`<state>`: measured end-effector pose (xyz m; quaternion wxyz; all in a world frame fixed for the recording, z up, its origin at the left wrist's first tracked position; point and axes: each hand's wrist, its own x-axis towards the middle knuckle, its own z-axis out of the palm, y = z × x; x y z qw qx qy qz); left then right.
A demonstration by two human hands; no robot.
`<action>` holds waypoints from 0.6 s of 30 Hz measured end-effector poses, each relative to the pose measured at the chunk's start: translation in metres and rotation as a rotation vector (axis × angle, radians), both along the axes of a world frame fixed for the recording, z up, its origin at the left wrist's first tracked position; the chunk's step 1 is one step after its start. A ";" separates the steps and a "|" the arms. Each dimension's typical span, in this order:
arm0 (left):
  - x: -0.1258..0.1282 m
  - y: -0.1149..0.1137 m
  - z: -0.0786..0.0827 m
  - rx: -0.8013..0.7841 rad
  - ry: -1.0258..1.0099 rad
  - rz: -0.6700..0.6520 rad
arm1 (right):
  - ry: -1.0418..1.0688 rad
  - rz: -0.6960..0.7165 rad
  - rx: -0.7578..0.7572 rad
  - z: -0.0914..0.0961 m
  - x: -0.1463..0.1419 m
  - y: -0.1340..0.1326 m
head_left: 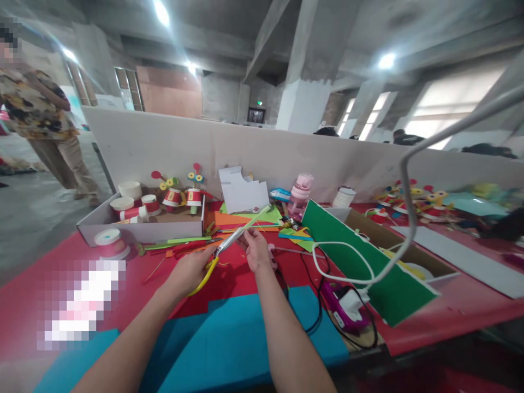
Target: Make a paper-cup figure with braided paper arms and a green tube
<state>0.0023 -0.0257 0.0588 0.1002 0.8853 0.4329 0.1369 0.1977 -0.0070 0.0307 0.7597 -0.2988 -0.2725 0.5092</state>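
Yellow-handled scissors point(228, 240) are in my left hand point(190, 271), whose fingers are closed around the handles. Their metal blades point up and to the right, toward my right hand point(257, 250). A pale green paper strip point(257, 218) lies in line with the blades and reaches past the right fingertips. Those fingers are pinched together at the strip's lower end; the exact contact is hard to see. Beneath both hands spreads the red table cover point(164, 284), with loose colored paper strips point(180, 240) just beyond.
At the left, a box point(135, 232) holds paper cups and cup figures. A green-sided box point(360, 262) stands on the right beside a purple power strip point(343, 311) and a looping white cable point(403, 229). A pink bottle point(301, 194) is near the partition point(204, 136).
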 end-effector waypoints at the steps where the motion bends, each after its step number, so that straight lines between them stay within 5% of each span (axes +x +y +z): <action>1: 0.000 0.000 0.000 0.001 -0.007 -0.005 | 0.000 -0.001 0.000 0.000 0.000 0.000; 18: 0.000 0.000 0.000 -0.062 -0.087 -0.011 | 0.001 -0.012 0.012 -0.001 0.001 0.002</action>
